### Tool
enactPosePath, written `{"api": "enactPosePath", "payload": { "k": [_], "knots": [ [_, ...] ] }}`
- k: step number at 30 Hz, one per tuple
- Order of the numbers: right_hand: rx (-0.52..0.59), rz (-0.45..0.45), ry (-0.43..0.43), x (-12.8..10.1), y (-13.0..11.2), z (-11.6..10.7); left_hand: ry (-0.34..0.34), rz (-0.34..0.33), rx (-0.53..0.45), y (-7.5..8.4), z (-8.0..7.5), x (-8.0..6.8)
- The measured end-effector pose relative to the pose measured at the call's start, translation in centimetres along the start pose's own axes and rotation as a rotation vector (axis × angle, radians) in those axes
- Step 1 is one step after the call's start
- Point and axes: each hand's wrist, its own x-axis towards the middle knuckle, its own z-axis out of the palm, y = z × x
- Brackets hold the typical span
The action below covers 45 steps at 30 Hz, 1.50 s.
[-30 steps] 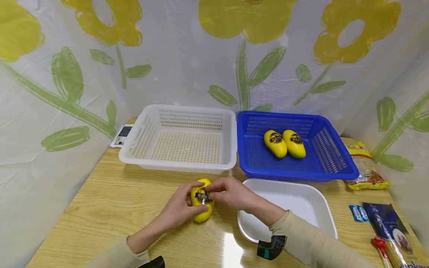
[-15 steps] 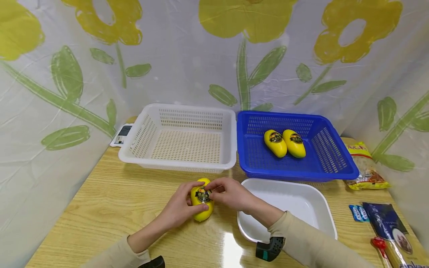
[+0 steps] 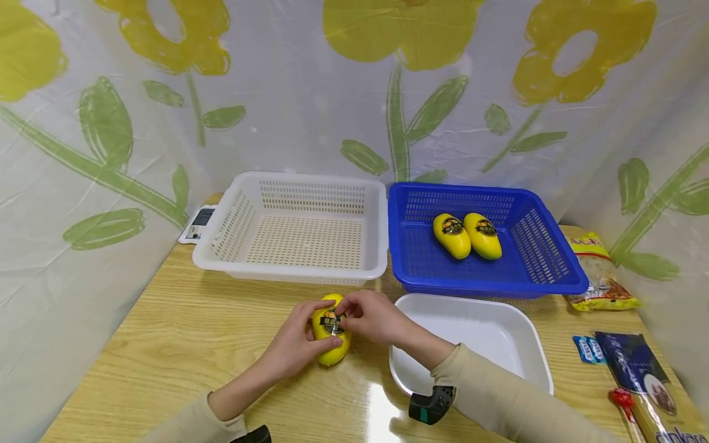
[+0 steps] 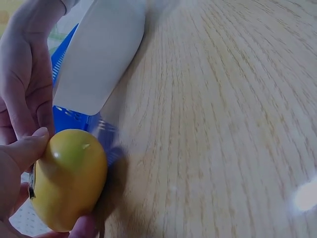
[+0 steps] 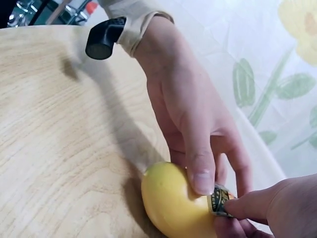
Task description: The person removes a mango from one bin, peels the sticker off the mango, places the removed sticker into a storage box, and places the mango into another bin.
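A yellow mango [image 3: 334, 357] with a dark round label [image 3: 331, 322] is on the wooden table in front of the white basket. My left hand [image 3: 296, 344] grips its left side, the thumb across the near part and the fingers around the far end. From the other side my right hand [image 3: 372, 317] pinches the label's right edge between thumb and curled forefinger. The right wrist view shows the label's edge [image 5: 220, 200] at that thumb. In the left wrist view the mango's bare side [image 4: 72, 173] faces the camera, and most of the label is hidden.
A white slotted basket [image 3: 310, 271] stands behind the hands. Beside it, a blue basket [image 3: 407, 264] holds two labelled mangoes [image 3: 467, 236]. A white tub [image 3: 515, 320] lies under the right forearm. Snack packets [image 3: 604, 277] and a dark bag [image 3: 631, 363] line the right edge.
Both hands stay on the mango at nearly the same spot. The whole head view has shifted slightly. The right wrist has moved a little to the left.
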Motion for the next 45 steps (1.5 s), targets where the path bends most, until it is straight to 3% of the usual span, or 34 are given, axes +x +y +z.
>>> {"api": "enactPosePath", "payload": {
  "k": [8,23,37,45],
  "knots": [
    [0.003,0.024,0.012,0.2,0.1,0.1,-0.032,-0.052,-0.034,0.2,0.0,0.0],
    [-0.003,-0.018,0.028,-0.1,-0.2,-0.2,-0.032,-0.04,0.046,0.5,0.0,0.2],
    [0.003,-0.018,0.074,-0.6,-0.1,0.1,-0.018,-0.014,0.05,0.5,0.1,0.0],
    [-0.007,-0.07,0.095,-1.1,-0.3,-0.1,-0.018,0.009,0.076,0.8,0.2,0.1]
  ]
}}
